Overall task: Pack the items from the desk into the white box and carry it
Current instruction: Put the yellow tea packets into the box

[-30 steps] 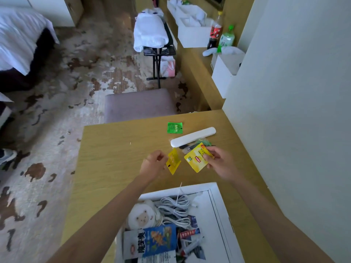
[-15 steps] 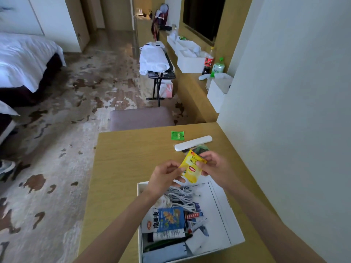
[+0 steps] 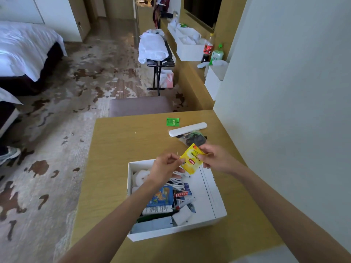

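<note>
Both hands hold yellow tea sachets (image 3: 191,161) above the far end of the open white box (image 3: 209,188) on the wooden desk (image 3: 117,149). My right hand (image 3: 214,158) pinches the sachets' upper right corner. My left hand (image 3: 167,168) pinches their left edge. The box holds a white cable, a white plush, a blue packet and several small tubes and cartons. On the desk beyond the hands lie a green sachet (image 3: 172,122), a long white case (image 3: 187,129) and a clear bag of dark items (image 3: 193,138).
A grey wall (image 3: 284,92) borders the desk on the right. A padded stool (image 3: 140,106) stands at the desk's far edge. Farther off are a folding rack with white laundry (image 3: 153,47), a counter with white boxes and bottles (image 3: 208,51), and a bed (image 3: 22,50) at left.
The two hands came together and joined the two yellow sachets into one stack. The view shifted, so the whole box now shows.
</note>
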